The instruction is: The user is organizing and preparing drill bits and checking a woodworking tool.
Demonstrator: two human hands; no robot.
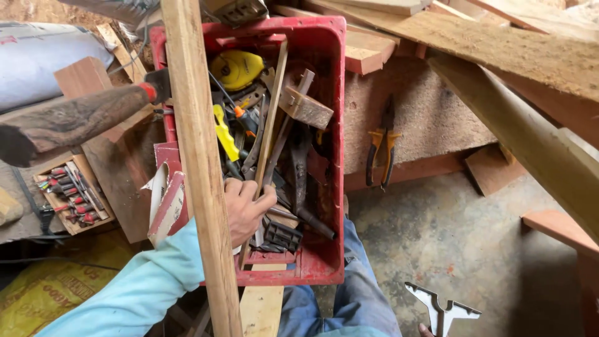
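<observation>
His left hand [246, 209], fingers curled among tools in the red crate [334, 93], has lifted nothing out yet.

A scuffed red plastic crate [331, 125], dusty and matt, holds dull dark metal tools beside a glossy yellow plastic tape measure [237, 68]. The left hand [246, 209], in a soft pale-blue cloth sleeve, rests among them on a thin raw wood strip [269, 125]. A rough-sawn wooden plank [199, 156] crosses in front. Orange-handled steel pliers [382, 150] lie on coarse, grainy chipboard [424, 118]; the concrete floor [449, 237] looks stained.
</observation>
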